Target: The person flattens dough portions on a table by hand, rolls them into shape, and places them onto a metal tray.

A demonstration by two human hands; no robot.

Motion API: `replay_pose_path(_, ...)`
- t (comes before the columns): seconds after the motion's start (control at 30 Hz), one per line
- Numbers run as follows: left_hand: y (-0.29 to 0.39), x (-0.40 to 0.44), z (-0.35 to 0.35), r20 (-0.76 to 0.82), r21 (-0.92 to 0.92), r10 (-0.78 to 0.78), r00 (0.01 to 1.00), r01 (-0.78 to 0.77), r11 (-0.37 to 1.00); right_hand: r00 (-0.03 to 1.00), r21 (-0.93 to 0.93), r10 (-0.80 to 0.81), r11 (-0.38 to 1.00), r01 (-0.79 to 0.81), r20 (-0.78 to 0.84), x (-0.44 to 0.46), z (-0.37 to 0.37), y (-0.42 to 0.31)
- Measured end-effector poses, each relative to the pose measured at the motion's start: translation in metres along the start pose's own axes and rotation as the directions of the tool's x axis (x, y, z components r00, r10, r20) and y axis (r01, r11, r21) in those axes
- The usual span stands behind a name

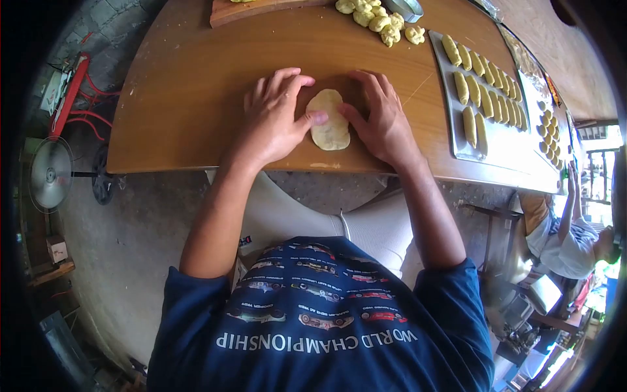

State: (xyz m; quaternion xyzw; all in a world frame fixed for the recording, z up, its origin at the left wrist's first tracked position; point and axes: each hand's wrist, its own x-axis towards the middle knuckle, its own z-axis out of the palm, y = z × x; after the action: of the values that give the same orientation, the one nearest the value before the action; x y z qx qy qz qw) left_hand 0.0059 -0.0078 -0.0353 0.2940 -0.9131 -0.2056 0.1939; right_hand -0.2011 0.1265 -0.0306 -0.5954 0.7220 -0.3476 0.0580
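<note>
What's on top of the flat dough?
On the flat dough, the thumb of the left hand at one side and that of the right hand at the other. Dough under both thumbs is covered.

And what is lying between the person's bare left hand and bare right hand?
In the head view, a flat, pale-yellow oval of dough lies between the left hand and the right hand, on the glossy brown table.
</note>
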Motion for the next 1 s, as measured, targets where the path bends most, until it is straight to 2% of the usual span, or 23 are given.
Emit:
replay_pose_path(0.1,0.007,-0.002,-0.001,-0.003,0.041,0.001,1.0,-0.001,0.999,0.999,-0.088,-0.038,0.995,0.038,-0.002,0.0,0.001,-0.001)
replay_pose_path(0.2,0.005,0.001,-0.002,-0.005,0.051,0.035,0.999,-0.034,0.998,1.0,0.019,0.001,1.0,-0.001,0.017,-0.003,-0.001,-0.006)
replay_pose_path(0.27,0.006,-0.003,0.0,0.009,0.055,0.086,0.996,-0.087,0.995,0.995,-0.101,-0.097,0.99,0.096,-0.006,-0.012,0.006,-0.009)
replay_pose_path(0.4,0.015,-0.008,0.008,-0.028,0.089,0.098,0.995,-0.095,0.991,0.999,-0.107,-0.047,0.993,0.047,0.007,-0.013,0.007,-0.015)
replay_pose_path(0.5,0.013,-0.007,0.006,-0.024,0.073,0.108,0.994,-0.106,0.992,1.0,-0.02,0.015,1.0,-0.014,0.023,-0.014,0.004,-0.018)
replay_pose_path(0.57,0.014,-0.007,0.005,-0.05,0.073,0.14,0.989,-0.136,0.988,0.998,-0.078,-0.05,0.996,0.047,-0.037,-0.018,0.009,-0.014)
replay_pose_path(0.7,0.017,-0.015,0.005,-0.091,0.038,0.138,0.986,-0.135,0.99,0.996,-0.15,-0.08,0.986,0.075,-0.032,-0.021,0.007,-0.019)
replay_pose_path(0.77,0.024,-0.02,-0.004,-0.077,-0.017,0.174,0.982,-0.176,0.984,1.0,-0.003,0.003,1.0,-0.003,0.007,-0.023,-0.001,-0.024)
replay_pose_path(0.8,0.024,-0.026,-0.005,-0.088,-0.012,0.174,0.981,-0.176,0.984,1.0,-0.004,-0.009,1.0,0.009,0.004,-0.025,-0.005,-0.022)
replay_pose_path(0.87,0.022,-0.043,-0.003,0.087,0.142,0.337,0.938,-0.346,0.927,0.98,-0.077,-0.184,0.979,0.189,0.078,-0.035,-0.011,-0.016)
replay_pose_path(0.9,0.024,-0.049,-0.006,0.085,0.146,0.333,0.939,-0.343,0.928,0.979,-0.074,-0.188,0.978,0.194,0.079,-0.039,-0.014,-0.017)
replay_pose_path(0.97,0.028,-0.058,-0.013,0.168,0.152,0.304,0.938,-0.329,0.932,0.92,-0.222,-0.265,0.916,0.334,0.289,-0.048,-0.019,-0.023)
replay_pose_path(1.0,0.025,-0.059,-0.013,0.175,0.156,0.307,0.935,-0.334,0.93,0.917,-0.227,-0.261,0.915,0.335,0.303,-0.048,-0.019,-0.022)
